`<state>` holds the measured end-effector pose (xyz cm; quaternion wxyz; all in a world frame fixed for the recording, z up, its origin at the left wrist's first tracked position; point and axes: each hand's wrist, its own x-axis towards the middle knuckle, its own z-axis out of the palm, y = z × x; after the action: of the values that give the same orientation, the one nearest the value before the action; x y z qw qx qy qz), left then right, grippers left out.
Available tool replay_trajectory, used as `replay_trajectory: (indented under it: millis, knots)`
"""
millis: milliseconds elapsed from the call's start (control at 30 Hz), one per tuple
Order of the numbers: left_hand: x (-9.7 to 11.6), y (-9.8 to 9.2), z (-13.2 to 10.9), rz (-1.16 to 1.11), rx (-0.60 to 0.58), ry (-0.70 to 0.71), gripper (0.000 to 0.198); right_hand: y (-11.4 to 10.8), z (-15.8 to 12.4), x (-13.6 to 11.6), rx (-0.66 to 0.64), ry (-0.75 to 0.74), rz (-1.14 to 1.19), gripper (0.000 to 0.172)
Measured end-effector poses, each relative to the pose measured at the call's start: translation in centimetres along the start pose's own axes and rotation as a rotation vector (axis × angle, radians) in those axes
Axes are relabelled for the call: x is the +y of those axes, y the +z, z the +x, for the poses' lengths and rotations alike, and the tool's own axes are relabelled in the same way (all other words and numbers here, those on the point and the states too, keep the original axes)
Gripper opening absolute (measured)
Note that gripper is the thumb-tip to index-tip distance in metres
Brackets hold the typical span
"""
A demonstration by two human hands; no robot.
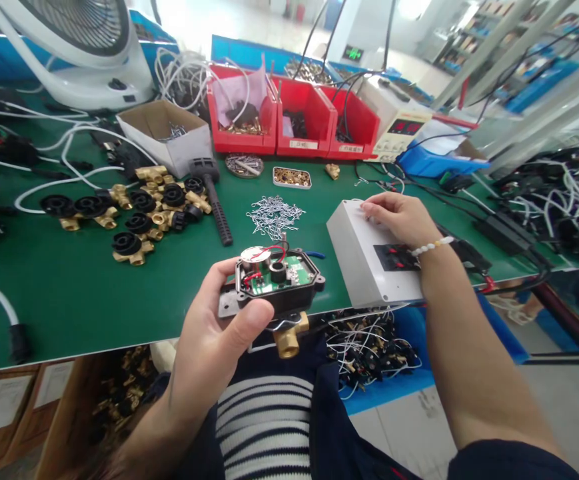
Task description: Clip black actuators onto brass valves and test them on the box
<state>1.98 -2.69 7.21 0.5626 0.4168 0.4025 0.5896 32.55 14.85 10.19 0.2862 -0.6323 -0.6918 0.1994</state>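
My left hand (214,333) grips a black open housing (279,283) with a green circuit board, red wires and a brass fitting (289,337) under it, held over the near table edge. My right hand (399,217) rests fingers-down on top of a white box (356,257) that carries a black terminal block with red parts; a bead bracelet is on that wrist. A heap of small silver clips (274,215) lies on the green mat just beyond the housing.
Brass-and-black valve bodies (139,213) cluster at left by a black handle (216,200). Red bins (294,117), a cardboard box (166,133), a fan (74,47) and a power supply (399,123) line the back. A blue crate of wired parts (369,347) sits below the table edge.
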Motion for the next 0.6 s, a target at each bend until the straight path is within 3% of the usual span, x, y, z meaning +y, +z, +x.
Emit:
replay_trajectory:
  millis: [600]
  knots:
    - [0.63, -0.05, -1.01, 0.040, -0.085, 0.090, 0.045, 0.09, 0.06, 0.25, 0.029, -0.014, 0.027, 0.028]
